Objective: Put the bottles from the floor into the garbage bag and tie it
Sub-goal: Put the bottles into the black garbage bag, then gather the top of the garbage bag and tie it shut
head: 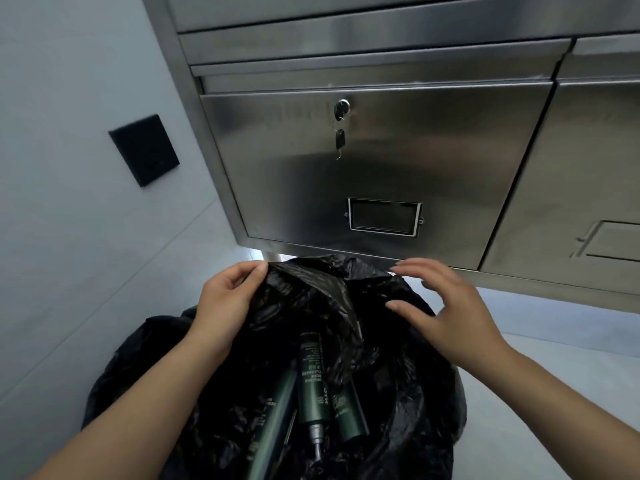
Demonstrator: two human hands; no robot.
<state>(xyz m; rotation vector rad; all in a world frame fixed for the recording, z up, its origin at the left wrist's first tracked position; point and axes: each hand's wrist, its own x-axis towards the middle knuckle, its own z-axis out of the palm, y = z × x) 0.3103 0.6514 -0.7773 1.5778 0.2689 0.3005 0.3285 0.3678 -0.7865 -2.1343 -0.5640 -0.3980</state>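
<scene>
A black garbage bag (166,368) stands open on the floor below me, its mouth wide. Inside lie three dark green bottles side by side: a long one (273,410) on the left, a labelled one (313,386) with a metal pump end in the middle, and a shorter one (348,414) on the right. My left hand (225,303) pinches the far left rim of the bag. My right hand (446,306) hovers with fingers spread over the far right rim, thumb close to the plastic; I cannot tell whether it touches it.
A stainless steel cabinet (398,161) rises right behind the bag, with a key (340,136) hanging in its lock and a label frame (384,215) lower down. A pale wall with a black square plate (143,150) is on the left. Light floor (554,341) spreads to the right.
</scene>
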